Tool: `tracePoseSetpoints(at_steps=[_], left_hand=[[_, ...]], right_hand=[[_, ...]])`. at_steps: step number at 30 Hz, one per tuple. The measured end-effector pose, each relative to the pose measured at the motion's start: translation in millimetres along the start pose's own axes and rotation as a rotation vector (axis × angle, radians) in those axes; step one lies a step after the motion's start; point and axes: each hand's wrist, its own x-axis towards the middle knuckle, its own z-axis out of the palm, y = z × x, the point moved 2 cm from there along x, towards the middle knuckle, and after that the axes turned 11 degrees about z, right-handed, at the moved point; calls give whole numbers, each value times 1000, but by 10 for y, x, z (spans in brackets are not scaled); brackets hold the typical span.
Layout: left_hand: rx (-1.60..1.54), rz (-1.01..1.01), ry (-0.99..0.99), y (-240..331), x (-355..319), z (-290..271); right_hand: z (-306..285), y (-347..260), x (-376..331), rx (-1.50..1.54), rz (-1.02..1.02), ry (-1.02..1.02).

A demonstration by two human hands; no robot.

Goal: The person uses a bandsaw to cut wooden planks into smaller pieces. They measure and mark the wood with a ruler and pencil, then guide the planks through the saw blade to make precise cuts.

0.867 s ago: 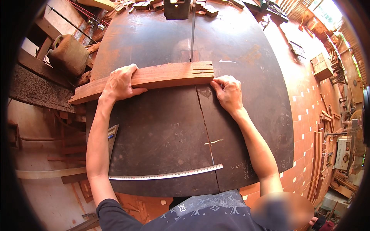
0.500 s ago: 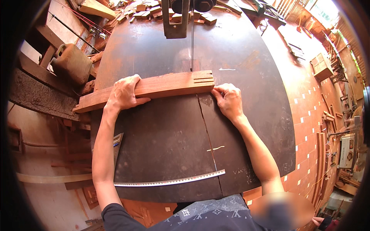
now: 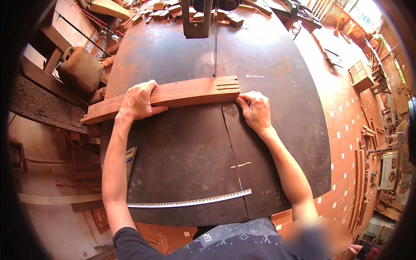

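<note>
Holding a long, reddish-brown wooden beam (image 3: 184, 92), we stand at a wide, dark metal table (image 3: 182, 147) with curved sides. The beam lies across the table, its left end reaching past the table's edge. Near its right end are a few thin, dark cuts. Our left hand (image 3: 138, 100) is closed around the beam's left part, with the fingers over the top and the thumb along the side near us. Our right hand (image 3: 255, 112) is at the beam's right end, fingers curled and thumb and finger close together at the corner; we cannot tell if they pinch the wood.

Just behind the beam stands a thin, upright metal saw blade (image 3: 216, 47). We cannot tell if it touches the wood. A dark metal frame (image 3: 196, 33) hangs beside the blade. On our side of the beam, a narrow slit (image 3: 229, 141) runs down the table toward us. A long white ruler (image 3: 190, 203) lies across the slit, close to our black patterned shirt (image 3: 234, 242). Small brown wood blocks (image 3: 169, 14) sit at the far edge. To the left is a dusty brown plastic jug (image 3: 80, 68), and to the right is a reddish tiled floor (image 3: 342, 169).
</note>
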Motion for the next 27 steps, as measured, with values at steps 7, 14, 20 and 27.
tracePoseSetpoints(at_steps=[7,14,20,27], left_hand=[[18,-1,-7,0,8,-10],[23,-6,-20,-24,22,1],[19,-10,-23,-31,27,3],[19,-17,-17,-31,36,2]], right_hand=[[29,20,5,9,4,13],[30,15,16,-1,6,10],[44,14,31,11,20,9],[41,-3,45,17,45,-7]])
